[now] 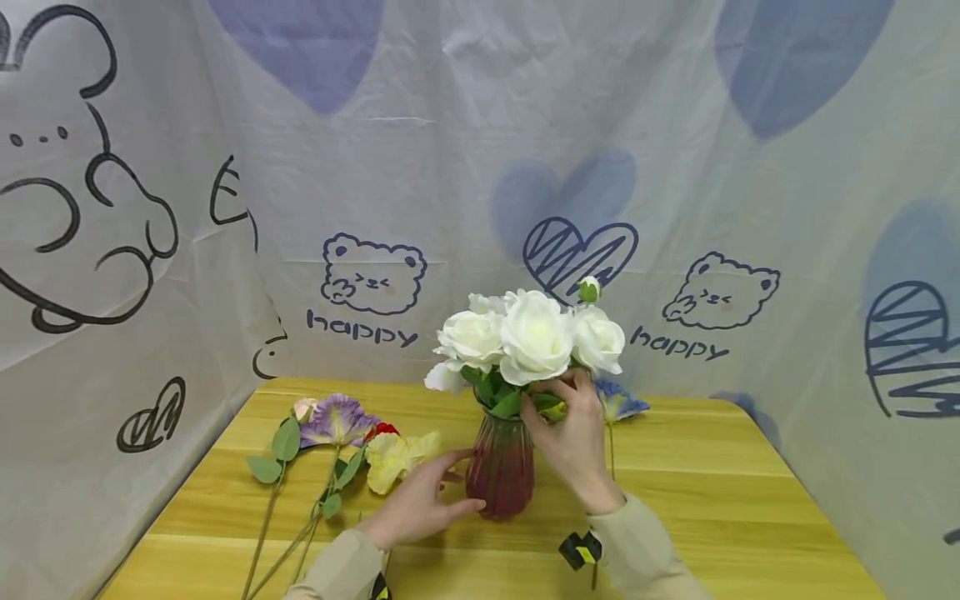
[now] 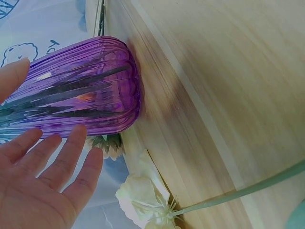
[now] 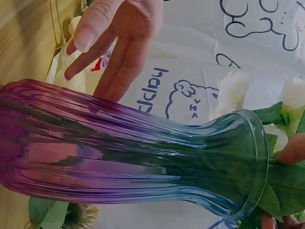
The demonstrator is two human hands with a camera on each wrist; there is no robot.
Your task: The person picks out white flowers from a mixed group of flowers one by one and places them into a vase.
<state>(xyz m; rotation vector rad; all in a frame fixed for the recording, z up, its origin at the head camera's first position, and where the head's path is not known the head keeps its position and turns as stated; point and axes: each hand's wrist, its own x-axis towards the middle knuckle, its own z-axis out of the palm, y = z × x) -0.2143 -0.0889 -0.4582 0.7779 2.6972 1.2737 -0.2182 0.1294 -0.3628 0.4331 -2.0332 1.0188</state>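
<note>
A ribbed glass vase point(image 1: 498, 471), blue-green at its neck and purple-pink below, stands upright on the table. White artificial roses point(image 1: 536, 337) with green leaves fill its mouth, and their dark stems show through the glass in both wrist views. My right hand point(image 1: 576, 433) is at the rim, its thumb and fingers curled about the leaves and stems under the blooms; the exact grip is partly hidden. Beside the vase's lower left side, my left hand point(image 1: 423, 500) spreads its fingers around the glass, with the thumb in front; firm contact is not clear.
Left on the wooden table point(image 1: 697, 492) lie a purple flower point(image 1: 337, 421), a pale yellow flower point(image 1: 393, 458), a red bloom point(image 1: 382, 430) and a pinkish bud point(image 1: 304, 408) with long stems. A blue flower point(image 1: 618, 402) lies behind my right hand. Patterned cloth point(image 1: 465, 208) hangs around the table.
</note>
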